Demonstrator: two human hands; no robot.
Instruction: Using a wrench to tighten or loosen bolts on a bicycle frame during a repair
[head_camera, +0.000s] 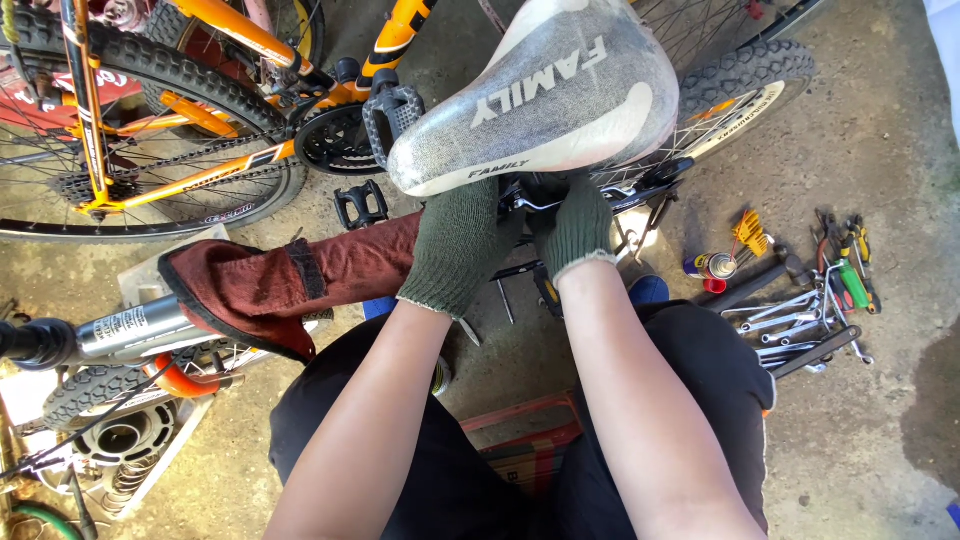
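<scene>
Seen from the head camera, the grey-and-white padded bicycle saddle (545, 95) sat upside-down-facing toward the wearer at the top of the frame, tilted nose-down to the left, probably so that its underside and clamp could be reached from the seated position. Both hands wore dark green knitted gloves and met just beneath the saddle's lower edge. The left hand (455, 245) came up from the lower left with the forearm bare and nearly straight, its fingers curled up under the saddle near the dark metal fittings (545, 195); whether they gripped a part could not be told, since the saddle hid the fingertips. The right hand (578, 228) rose beside it, the wrist bent slightly inward, its fingers likewise tucked up and closed around something hidden below the saddle. A rust-red cloth (290, 280) lay draped over a silver tube (125, 328) at the left, seemingly as padding. An orange-framed bicycle (180, 130) stood behind, its black pedal (392, 112) touching the saddle's nose in the view. On the concrete floor (880, 140) to the right, a heap of spanners and screwdrivers (815, 310), a small spray can (712, 266) and an orange set of hex keys (750, 232) lay near, within reach of the right arm.
</scene>
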